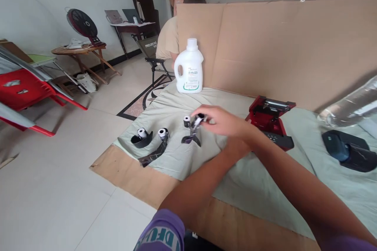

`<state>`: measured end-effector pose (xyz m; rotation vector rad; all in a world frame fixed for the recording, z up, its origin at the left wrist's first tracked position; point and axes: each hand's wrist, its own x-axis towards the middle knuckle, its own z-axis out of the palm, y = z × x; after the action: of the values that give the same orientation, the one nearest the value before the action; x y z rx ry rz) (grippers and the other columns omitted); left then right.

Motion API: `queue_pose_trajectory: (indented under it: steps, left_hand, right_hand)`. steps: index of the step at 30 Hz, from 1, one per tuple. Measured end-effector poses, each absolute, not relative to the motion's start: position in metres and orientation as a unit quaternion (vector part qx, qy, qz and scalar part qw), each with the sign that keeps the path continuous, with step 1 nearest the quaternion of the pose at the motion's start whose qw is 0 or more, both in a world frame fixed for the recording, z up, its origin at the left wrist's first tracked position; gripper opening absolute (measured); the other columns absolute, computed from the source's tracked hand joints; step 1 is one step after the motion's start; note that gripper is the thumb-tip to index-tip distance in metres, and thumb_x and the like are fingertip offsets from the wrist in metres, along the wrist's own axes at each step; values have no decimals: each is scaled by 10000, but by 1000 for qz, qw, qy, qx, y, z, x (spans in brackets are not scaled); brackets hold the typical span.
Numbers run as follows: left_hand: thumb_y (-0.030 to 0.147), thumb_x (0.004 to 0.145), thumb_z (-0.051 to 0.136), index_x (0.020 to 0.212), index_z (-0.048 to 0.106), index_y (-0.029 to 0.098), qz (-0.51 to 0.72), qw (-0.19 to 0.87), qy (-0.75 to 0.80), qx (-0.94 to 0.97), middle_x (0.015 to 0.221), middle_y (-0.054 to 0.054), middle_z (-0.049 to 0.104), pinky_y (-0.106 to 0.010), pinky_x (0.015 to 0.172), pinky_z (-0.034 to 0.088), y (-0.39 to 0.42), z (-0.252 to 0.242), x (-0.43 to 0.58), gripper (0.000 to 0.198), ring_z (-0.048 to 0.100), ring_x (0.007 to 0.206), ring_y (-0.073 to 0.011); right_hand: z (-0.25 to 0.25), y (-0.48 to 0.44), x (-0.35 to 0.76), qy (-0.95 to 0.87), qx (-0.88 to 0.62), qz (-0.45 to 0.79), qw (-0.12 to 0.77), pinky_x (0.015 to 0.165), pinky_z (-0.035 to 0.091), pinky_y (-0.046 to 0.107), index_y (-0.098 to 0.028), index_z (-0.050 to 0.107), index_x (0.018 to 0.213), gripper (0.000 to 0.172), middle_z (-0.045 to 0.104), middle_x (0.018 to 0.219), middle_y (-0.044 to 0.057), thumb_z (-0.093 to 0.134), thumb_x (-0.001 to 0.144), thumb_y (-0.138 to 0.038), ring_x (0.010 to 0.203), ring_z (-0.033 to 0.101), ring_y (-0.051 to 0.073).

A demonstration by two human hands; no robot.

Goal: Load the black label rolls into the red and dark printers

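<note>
Slack looks like your main risk: your right hand (217, 119) pinches a dark-and-white roll (198, 121) at the centre of the frame, and the loose strip (191, 139) below it could snag or unwind further if you pull unevenly. A small standing roll (186, 121) sits just beside, so a careless sweep could topple it. Your arms cross, right over left, which could make them bump. Your left hand (242, 146) is mostly hidden beside the open red box (271, 127), right of centre; you cannot tell from here whether it grips anything.

Two more rolls (163, 133) with dark strips lie left of centre on the cloth (173, 160). Behind, in the upper middle, a white jug (190, 66) and a cardboard panel (265, 43) limit your forward reach. A black device (350, 151) occupies the right edge.
</note>
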<state>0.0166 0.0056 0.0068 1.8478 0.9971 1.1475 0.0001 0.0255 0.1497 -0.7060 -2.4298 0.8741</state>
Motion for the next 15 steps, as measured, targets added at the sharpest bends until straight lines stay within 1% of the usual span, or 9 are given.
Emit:
queue_pose_trajectory:
  steps: [1,3,5,8,9,10,13,14,15]
  left_hand:
    - [191,801,786,1206,640,236,454,355,380,723,1375,-121,623,-491,1203,378,5,9,17,432,510,1376,-325]
    - [167,775,811,1218,616,242,468,341,372,726,1486,-118,529,-480,1194,405,3,15,16,490,458,1422,-305]
    - [216,788,810,1225,613,245,475,351,366,719,1529,-119,480,-466,1164,448,0,20,12,480,471,1415,-294]
    - [318,831,775,1276,612,269,469,362,354,724,1544,-103,465,-423,1155,464,-4,23,3,476,505,1386,-291]
    - [344,840,765,1293,609,280,467,365,351,725,1546,-92,463,-413,1158,461,-4,23,1,483,511,1381,-291]
    - [365,849,754,1305,604,286,466,368,347,726,1549,-84,461,-405,1164,454,-5,23,-1,487,513,1380,-288]
    - [354,851,753,1303,603,261,473,372,340,723,1552,-92,456,-405,1190,425,-5,23,-2,485,500,1392,-279]
    - [333,843,763,1292,607,246,473,371,341,723,1552,-102,455,-412,1195,419,-5,24,-1,483,489,1401,-281]
    - [310,835,773,1280,612,232,473,371,343,722,1551,-112,453,-422,1198,415,-4,24,0,480,480,1408,-284]
  right_hand:
    - [142,34,-25,-908,-228,287,203,793,470,303,-219,672,1108,361,674,1095,56,520,813,-78,887,622,182]
    - [125,51,-64,-939,-191,251,136,790,438,290,-198,676,1073,413,670,1107,67,471,779,10,915,603,183]
    - [105,64,-91,-957,-180,211,82,826,405,304,-196,677,1071,430,681,1127,75,472,772,35,977,580,206]
    - [81,72,-109,-970,-196,138,34,906,334,356,-203,693,1086,417,723,1095,84,507,787,19,1081,515,264]
    - [75,73,-110,-972,-200,123,27,923,311,371,-209,694,1120,435,729,1123,86,510,793,12,1115,490,279]
    - [73,73,-110,-972,-203,117,27,935,294,383,-219,684,1178,471,718,1193,86,506,803,3,1150,464,291]
    - [75,77,-99,-962,-235,117,72,956,276,408,-273,567,1394,583,589,1445,66,469,863,-55,1219,413,307]
    - [79,80,-95,-954,-262,113,92,959,278,416,-279,535,1430,574,574,1462,70,464,890,-99,1221,415,313]
    - [81,83,-91,-943,-297,108,101,960,286,422,-269,537,1431,531,602,1425,87,473,915,-161,1206,432,318]
